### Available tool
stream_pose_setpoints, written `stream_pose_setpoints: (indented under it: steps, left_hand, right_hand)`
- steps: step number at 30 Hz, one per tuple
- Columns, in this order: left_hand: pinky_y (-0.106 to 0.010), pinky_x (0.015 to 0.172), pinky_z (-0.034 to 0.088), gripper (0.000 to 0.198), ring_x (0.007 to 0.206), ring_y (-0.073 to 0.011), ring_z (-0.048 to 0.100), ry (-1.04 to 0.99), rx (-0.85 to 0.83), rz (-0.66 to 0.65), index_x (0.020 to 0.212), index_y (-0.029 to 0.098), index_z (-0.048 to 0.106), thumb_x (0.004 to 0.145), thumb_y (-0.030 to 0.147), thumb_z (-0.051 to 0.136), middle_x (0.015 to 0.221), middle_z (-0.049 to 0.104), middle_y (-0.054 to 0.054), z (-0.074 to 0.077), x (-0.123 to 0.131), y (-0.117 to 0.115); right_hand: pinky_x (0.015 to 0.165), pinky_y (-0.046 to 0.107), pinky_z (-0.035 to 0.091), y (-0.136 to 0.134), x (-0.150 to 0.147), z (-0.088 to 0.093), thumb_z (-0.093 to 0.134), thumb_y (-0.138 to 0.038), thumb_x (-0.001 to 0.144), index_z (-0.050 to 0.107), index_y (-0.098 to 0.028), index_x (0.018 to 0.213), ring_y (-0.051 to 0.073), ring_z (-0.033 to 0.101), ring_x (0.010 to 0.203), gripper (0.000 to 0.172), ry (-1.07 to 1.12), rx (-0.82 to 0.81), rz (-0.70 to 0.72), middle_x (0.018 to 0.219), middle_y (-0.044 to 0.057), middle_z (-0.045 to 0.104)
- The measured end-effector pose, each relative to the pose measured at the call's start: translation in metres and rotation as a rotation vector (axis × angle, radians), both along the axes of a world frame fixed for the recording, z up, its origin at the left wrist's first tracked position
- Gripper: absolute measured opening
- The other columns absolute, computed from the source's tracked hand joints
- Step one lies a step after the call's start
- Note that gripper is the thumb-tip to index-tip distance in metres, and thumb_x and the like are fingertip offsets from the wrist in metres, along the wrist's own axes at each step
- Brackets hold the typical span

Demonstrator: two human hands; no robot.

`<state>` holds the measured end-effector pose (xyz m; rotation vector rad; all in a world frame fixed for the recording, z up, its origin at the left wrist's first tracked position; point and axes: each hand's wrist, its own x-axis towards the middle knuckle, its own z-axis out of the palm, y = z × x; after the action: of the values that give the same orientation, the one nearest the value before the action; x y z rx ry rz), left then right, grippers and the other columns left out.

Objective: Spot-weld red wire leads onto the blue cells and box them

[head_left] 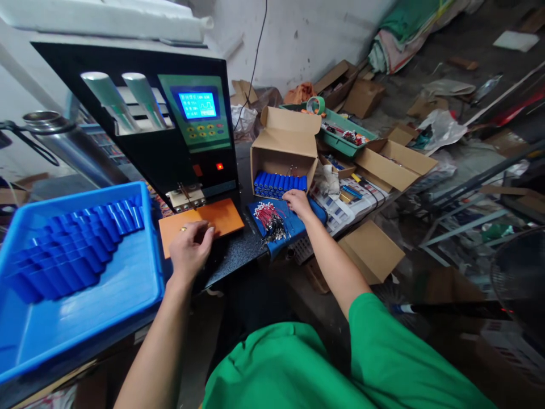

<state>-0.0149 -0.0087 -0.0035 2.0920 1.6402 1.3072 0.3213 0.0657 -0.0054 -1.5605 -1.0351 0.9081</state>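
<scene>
My left hand [190, 247], a ring on one finger, is over the orange board [227, 217] in front of the spot welder. Its fingers are curled in, and whatever they may hold is hidden. Over the blue cloth [279, 245], my right hand [299, 203] has its fingertips pinched together at the front of the cardboard box [284, 143]; anything in them is too small to name. Blue cylindrical battery cells [279, 183] lie stacked in that box. A bunch of red and black wire leads [272, 220] with white ends is spread on the cloth, left of my right hand.
The black spot welder [170, 165] has a lit screen and electrodes behind the board. A blue tray [128, 284] with rows of blue cells stands at left, a steel flask [74, 147] behind it. Green bins [347, 146], tape [315, 105] and open cartons [395, 165] crowd the right.
</scene>
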Motion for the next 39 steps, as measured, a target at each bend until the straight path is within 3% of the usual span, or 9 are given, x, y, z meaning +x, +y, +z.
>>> stream_pose_setpoints:
  steps: [5,9,12,17,21,24,30,35,39]
  left_hand:
    - [-0.035,0.080,0.052,0.028,0.086,-0.0217,0.068,-0.003,0.003,-0.003,0.099,0.021,0.069,0.091,0.046,0.059,0.095,0.072,-0.006,0.002,0.000,-0.001]
    - [-0.035,0.080,0.053,0.030,0.086,-0.0218,0.069,-0.030,-0.031,0.001,0.099,0.020,0.070,0.090,0.047,0.061,0.095,0.073,-0.006,0.003,0.001,-0.001]
    - [-0.036,0.084,0.055,0.033,0.088,-0.0217,0.070,-0.130,-0.074,-0.030,0.100,0.019,0.072,0.088,0.049,0.063,0.097,0.075,-0.007,0.002,0.001,-0.003]
    - [-0.038,0.092,0.057,0.044,0.094,-0.0226,0.072,-0.481,-0.208,-0.118,0.104,0.016,0.073,0.083,0.055,0.070,0.102,0.077,-0.009,0.003,0.013,-0.022]
    - [-0.037,0.083,0.060,0.052,0.084,-0.0218,0.073,-0.712,-0.366,-0.211,0.105,0.014,0.073,0.076,0.057,0.077,0.095,0.077,-0.011,0.012,0.029,-0.043]
    - [-0.034,0.075,0.059,0.049,0.076,-0.0194,0.071,-0.768,-0.420,-0.240,0.098,0.014,0.075,0.072,0.056,0.081,0.087,0.077,-0.009,0.019,0.034,-0.052]
    - [-0.026,0.066,0.054,0.042,0.068,-0.0134,0.066,-0.842,-0.453,-0.244,0.089,0.014,0.074,0.070,0.050,0.085,0.077,0.075,-0.006,0.021,0.030,-0.057]
    - [-0.027,0.066,0.056,0.052,0.068,-0.0146,0.069,-1.030,-0.630,-0.319,0.096,0.012,0.073,0.069,0.055,0.085,0.084,0.076,-0.009,0.019,0.025,-0.060]
    - [-0.028,0.063,0.057,0.055,0.065,-0.0151,0.070,-1.059,-0.680,-0.341,0.102,0.012,0.070,0.067,0.050,0.087,0.082,0.076,-0.010,0.017,0.023,-0.063]
  right_hand:
    - [0.046,0.019,0.030,-0.008,-0.007,0.030,0.063,-0.026,0.072,0.060,-0.017,0.076,0.008,0.041,0.050,0.011,0.137,0.183,-0.095,0.056,-0.007,0.045]
    - [0.042,0.018,0.025,-0.022,-0.029,0.054,0.064,-0.026,0.074,0.056,-0.019,0.078,0.007,0.038,0.049,0.012,0.361,0.294,0.016,0.058,-0.007,0.043]
    - [0.042,0.017,0.025,-0.034,-0.055,0.061,0.067,-0.026,0.074,0.055,-0.020,0.080,0.007,0.039,0.049,0.015,0.532,0.291,0.140,0.059,-0.006,0.046]
    - [0.042,0.016,0.024,-0.058,-0.110,0.053,0.074,-0.029,0.072,0.055,-0.020,0.080,0.007,0.040,0.050,0.022,0.751,0.233,0.333,0.060,-0.006,0.048]
    - [0.042,0.015,0.027,-0.076,-0.146,0.044,0.076,-0.028,0.072,0.057,-0.020,0.082,0.006,0.042,0.052,0.024,0.852,0.191,0.429,0.064,-0.005,0.050]
    - [0.042,0.016,0.028,-0.084,-0.162,0.041,0.077,-0.029,0.073,0.057,-0.020,0.083,0.007,0.042,0.053,0.024,0.877,0.165,0.444,0.064,-0.005,0.050]
    - [0.042,0.016,0.028,-0.090,-0.173,0.039,0.078,-0.030,0.072,0.057,-0.020,0.084,0.007,0.043,0.053,0.027,0.906,0.148,0.461,0.063,-0.005,0.050]
    - [0.042,0.016,0.030,-0.091,-0.172,0.038,0.080,-0.032,0.072,0.057,-0.020,0.083,0.006,0.043,0.053,0.028,0.931,0.142,0.500,0.063,-0.006,0.050]
    - [0.042,0.015,0.030,-0.091,-0.173,0.035,0.081,-0.034,0.074,0.056,-0.020,0.084,0.006,0.044,0.052,0.030,0.922,0.143,0.498,0.063,-0.006,0.049]
